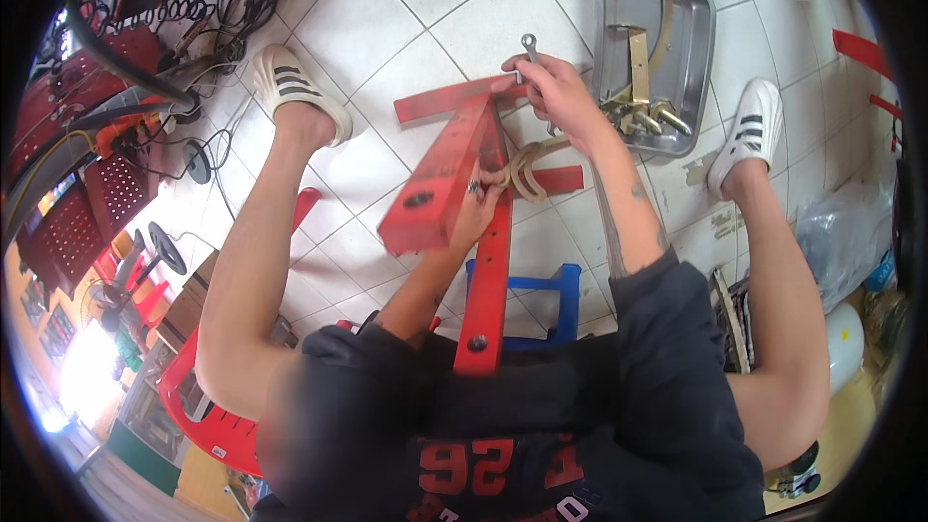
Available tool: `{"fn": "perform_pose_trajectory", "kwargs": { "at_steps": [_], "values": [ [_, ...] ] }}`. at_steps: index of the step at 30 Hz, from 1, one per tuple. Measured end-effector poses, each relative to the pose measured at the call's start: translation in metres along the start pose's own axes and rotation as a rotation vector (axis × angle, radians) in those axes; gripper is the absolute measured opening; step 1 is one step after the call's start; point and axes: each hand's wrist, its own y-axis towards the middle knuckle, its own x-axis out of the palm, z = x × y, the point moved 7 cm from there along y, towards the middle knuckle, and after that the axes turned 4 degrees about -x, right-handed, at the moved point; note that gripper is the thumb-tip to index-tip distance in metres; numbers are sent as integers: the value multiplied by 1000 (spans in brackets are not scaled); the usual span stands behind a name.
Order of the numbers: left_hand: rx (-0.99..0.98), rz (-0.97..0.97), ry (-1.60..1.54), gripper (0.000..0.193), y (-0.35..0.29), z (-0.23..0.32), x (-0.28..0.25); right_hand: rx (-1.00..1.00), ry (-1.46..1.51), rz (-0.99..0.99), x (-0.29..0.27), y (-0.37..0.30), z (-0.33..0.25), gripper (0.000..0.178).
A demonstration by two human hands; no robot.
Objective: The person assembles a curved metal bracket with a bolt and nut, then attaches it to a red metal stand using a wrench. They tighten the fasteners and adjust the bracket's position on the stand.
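Observation:
My right hand (561, 101) is closed round a combination wrench (530, 46), whose ring end sticks up past the fingers. It is at the far end of a red metal frame (440, 174), by a crosspiece. My left hand (474, 213) reaches between the frame's two long red beams. Its fingers are bent together against the metal, beside tan curved pieces (525, 174); whatever they pinch is hidden. One beam (488, 290) runs back toward my lap, and the other rises at an angle, with a round hole near its end.
A grey metal tray (703, 68) with brass-coloured brackets (638, 68) and large bolts (669, 118) lies on the tiled floor at right. A blue stool (570, 300) stands under the frame. Cables (246, 0) sprawl at far left, near a red chair (208, 425).

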Motion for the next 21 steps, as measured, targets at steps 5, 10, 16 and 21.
{"fn": "perform_pose_trajectory", "kwargs": {
  "at_steps": [5, 10, 16, 21],
  "values": [
    [-89, -28, -182, 80, 1, -19, 16, -48, -216, 17, -5, 9, 6, 31],
    [-126, 4, -265, 40, -12, -35, 11, 95, -229, -66, 1, 20, 12, 28],
    [-111, -37, -272, 29, -13, -48, 25, -87, -138, 62, -3, 24, 10, 20],
    [-277, -3, -367, 29, -19, -40, 22, -99, -230, -1, 16, 22, 1, 15]
  ]
}}
